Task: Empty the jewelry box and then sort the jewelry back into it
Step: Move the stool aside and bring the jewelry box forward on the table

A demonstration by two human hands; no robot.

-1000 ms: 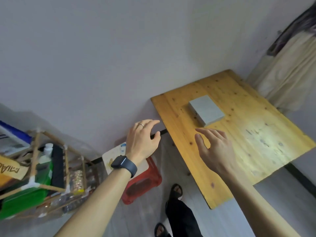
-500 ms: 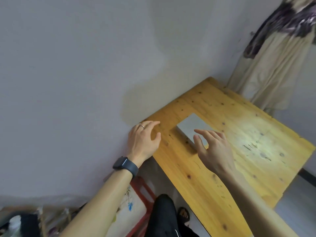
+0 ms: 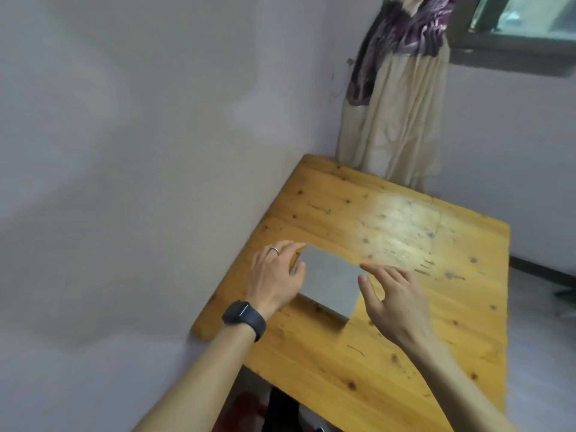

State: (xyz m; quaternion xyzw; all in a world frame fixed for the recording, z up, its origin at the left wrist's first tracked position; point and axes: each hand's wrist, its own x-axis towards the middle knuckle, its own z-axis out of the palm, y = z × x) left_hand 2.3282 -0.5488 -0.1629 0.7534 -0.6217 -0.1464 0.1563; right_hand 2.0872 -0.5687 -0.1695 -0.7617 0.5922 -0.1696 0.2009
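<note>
A flat grey jewelry box (image 3: 330, 280) lies closed on the wooden table (image 3: 389, 232). My left hand (image 3: 276, 274), with a ring and a dark watch at the wrist, hovers at the box's left edge with relaxed fingers; its thumb is close to the lid. My right hand (image 3: 394, 299) is spread at the box's right edge, thumb near the lid's side. Neither hand grips anything. No jewelry is in sight.
The table stands against a pale wall (image 3: 140, 151) on its left. A beige and purple curtain (image 3: 396, 98) hangs behind the far corner, below a window (image 3: 523, 23). Something red (image 3: 249, 410) sits on the floor under the near edge.
Both hands have come forward from short of the table to either side of the box. The view swung right, away from the shelf and stool.
</note>
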